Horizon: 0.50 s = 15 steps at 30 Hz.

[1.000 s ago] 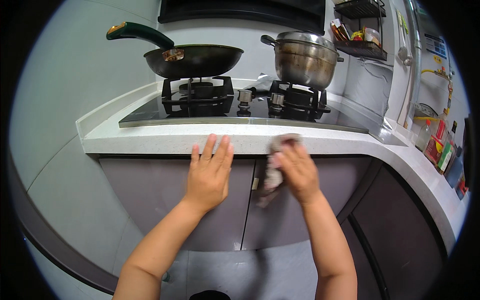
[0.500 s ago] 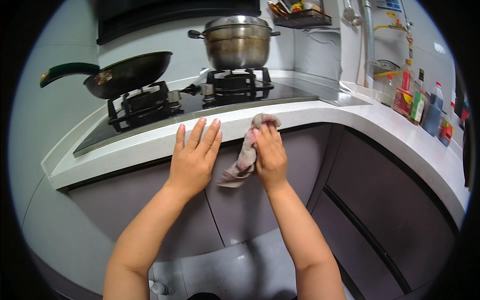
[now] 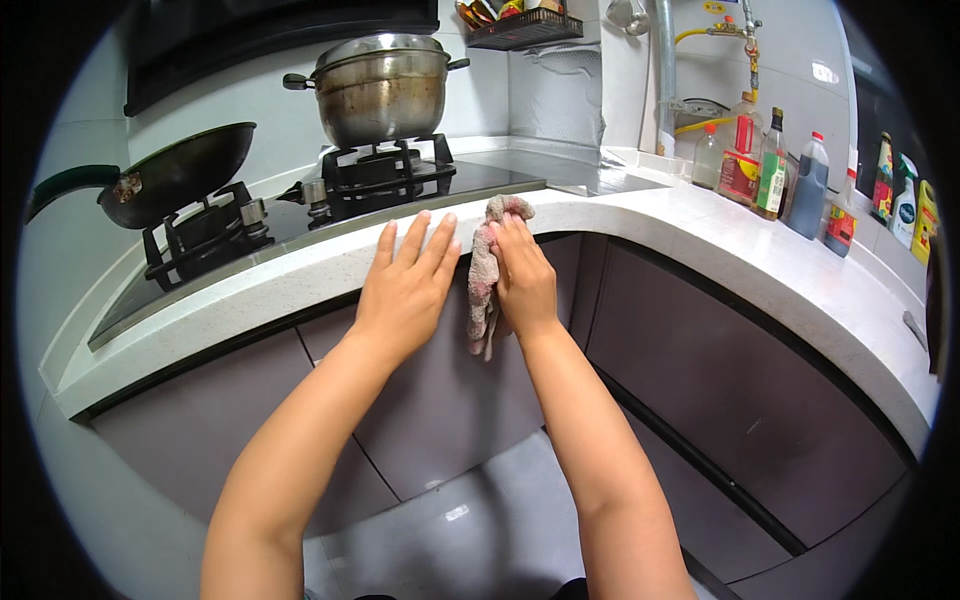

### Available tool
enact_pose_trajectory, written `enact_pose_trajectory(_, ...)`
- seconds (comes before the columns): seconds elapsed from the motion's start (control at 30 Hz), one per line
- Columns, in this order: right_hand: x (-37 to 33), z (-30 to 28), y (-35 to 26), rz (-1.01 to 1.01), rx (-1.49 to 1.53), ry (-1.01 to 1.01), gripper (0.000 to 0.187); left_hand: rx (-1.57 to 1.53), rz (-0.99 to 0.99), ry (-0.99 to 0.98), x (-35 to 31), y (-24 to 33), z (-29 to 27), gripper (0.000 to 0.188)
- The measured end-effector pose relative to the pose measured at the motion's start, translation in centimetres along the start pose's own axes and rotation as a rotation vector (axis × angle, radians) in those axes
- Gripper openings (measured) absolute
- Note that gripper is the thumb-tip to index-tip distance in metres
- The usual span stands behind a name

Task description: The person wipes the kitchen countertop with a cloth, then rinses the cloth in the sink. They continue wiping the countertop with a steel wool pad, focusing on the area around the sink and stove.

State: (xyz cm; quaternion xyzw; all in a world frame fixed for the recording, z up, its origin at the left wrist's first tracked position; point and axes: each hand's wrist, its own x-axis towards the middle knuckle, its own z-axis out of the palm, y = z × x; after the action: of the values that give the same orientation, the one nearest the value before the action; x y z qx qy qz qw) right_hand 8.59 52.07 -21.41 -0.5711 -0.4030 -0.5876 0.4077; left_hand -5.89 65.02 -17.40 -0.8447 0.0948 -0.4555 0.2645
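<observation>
Along the curved front edge of the white worktop [image 3: 680, 220], a greyish cloth [image 3: 482, 275] with pinkish patches is held bunched by the right grip [image 3: 527, 285]. Its upper end is bent over the rim, where it is covered in part by the fingers, and its lower end is left hanging before the mauve-grey cabinet doors [image 3: 450, 410]. The right grip is closed on the cloth; the thumb is mostly hidden. By the left grip [image 3: 402, 295], set just to the left of the cloth, nothing is seen to be held: its fingers are stretched out and slightly parted, with the tips reaching over the same edge. Whether the left palm is pressed against the front face cannot be told.

Behind the hands, a black glass hob [image 3: 490, 182] is set into the worktop. On its right burner a lidded steel pot [image 3: 382, 98], browned in places, is carried upright; on the left burner a dark pan [image 3: 185, 178] is supported, with its green handle [image 3: 80, 180] pointed to the left. Two metal knobs [image 3: 314, 192] are placed between the burners. To the right, near the wall, a row of bottles [image 3: 772, 165] is stood on the worktop, well apart from both hands. Above, packets [image 3: 478, 14] are kept in a black rack [image 3: 528, 30].
</observation>
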Motion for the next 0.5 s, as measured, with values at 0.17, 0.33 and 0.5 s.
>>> enact_pose_trajectory(0.17, 0.3, -1.8, 5.5, 0.022, -0.213, -0.047, 0.023, 0.020, 0.003, -0.114, 4.5, 3.7, 3.2, 0.052)
enact_pose_trajectory(0.33, 2.0, -7.0, 9.7, -0.293, -0.759, -0.293, 0.026, 0.064, -0.040, -0.136, 6.4, 5.5, 5.0, 0.056)
enact_pose_trajectory(0.5, 0.9, -11.1, 10.8, -0.330, -0.770, -0.306, 0.027, 0.106, -0.040, -0.106, 5.6, 5.4, 6.1, 0.062)
